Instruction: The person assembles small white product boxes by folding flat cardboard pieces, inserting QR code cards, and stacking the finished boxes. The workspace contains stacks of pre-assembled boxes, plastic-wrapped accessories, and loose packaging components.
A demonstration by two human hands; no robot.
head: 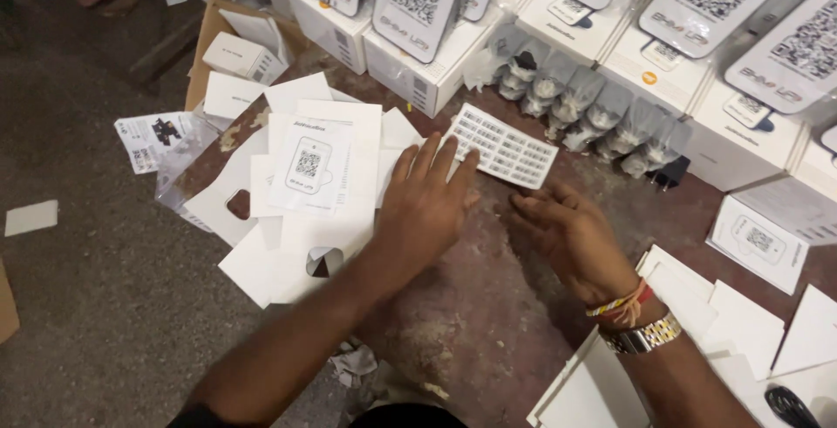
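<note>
Currently both hands work at a label sheet (503, 145) on the worn table (488, 306).
Left hand (425, 206) lies flat, fingers spread, pinning the sheet's near-left edge; right hand (567, 232) rests just near of it, fingers loosely curled, holding nothing.

bare forearms, metal watch (646, 336) & thread bands (621, 304) on right wrist

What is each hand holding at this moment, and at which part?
The left hand touches the white label sheet at its near-left edge with its fingertips. The right hand lies open on the table, holding nothing.
</note>
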